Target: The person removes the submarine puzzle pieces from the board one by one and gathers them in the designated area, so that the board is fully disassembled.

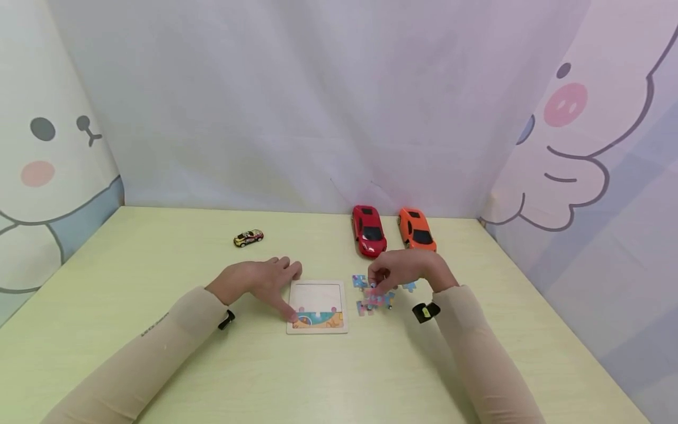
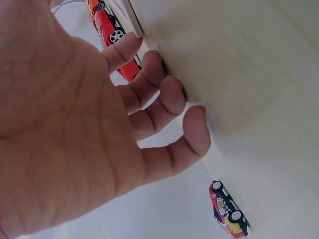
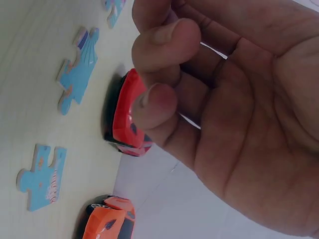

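Note:
A wooden puzzle tray (image 1: 318, 283) lies on the pale table, with a few coloured pieces fitted along its bottom row. My left hand (image 1: 259, 281) rests on the table at the tray's left side, fingers relaxed (image 2: 169, 99), thumb touching the tray's lower left corner. Loose puzzle pieces (image 1: 373, 300) lie just right of the tray. My right hand (image 1: 382, 275) hovers over them with fingers curled downward. In the right wrist view the thumb and a fingertip (image 3: 154, 99) bend toward each other with no piece showing between them, and two blue pieces (image 3: 77, 72) lie flat on the table.
A red toy car (image 1: 369, 229) and an orange toy car (image 1: 416, 229) stand side by side behind the right hand. A small yellow toy car (image 1: 248, 237) sits at the back left. White curtains close off the table's back and sides.

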Action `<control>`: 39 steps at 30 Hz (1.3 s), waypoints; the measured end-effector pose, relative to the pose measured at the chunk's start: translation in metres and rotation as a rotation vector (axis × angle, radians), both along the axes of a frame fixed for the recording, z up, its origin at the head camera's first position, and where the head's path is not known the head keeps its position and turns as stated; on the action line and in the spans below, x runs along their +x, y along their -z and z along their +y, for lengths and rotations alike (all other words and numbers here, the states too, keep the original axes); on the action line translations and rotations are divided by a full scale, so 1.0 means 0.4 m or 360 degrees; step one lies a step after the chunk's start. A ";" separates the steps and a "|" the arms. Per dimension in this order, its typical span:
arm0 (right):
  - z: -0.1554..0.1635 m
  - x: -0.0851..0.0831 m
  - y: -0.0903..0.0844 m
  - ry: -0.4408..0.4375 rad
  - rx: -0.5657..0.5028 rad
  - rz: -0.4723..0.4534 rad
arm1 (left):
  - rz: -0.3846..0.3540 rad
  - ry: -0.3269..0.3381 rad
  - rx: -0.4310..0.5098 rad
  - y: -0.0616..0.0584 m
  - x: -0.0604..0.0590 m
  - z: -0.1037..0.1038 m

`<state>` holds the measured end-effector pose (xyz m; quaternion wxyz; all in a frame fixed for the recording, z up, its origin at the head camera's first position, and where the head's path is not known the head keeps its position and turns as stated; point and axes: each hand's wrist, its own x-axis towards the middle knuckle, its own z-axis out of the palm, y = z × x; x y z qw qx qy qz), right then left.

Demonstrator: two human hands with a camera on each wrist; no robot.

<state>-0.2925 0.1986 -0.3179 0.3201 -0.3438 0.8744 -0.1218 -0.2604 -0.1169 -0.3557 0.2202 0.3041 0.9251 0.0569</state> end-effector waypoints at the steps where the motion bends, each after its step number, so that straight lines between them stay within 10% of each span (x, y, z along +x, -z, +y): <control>1: 0.005 -0.003 0.002 0.0012 0.0008 -0.0018 | 0.0004 -0.0002 0.0002 0.000 0.000 0.000; 15: 0.040 -0.023 0.019 0.0216 0.0152 -0.0254 | 0.0010 -0.0012 -0.0007 -0.003 0.005 0.002; 39: 0.014 -0.010 0.027 0.0364 0.0420 -0.0019 | 0.0009 -0.0014 0.0010 -0.004 0.006 0.003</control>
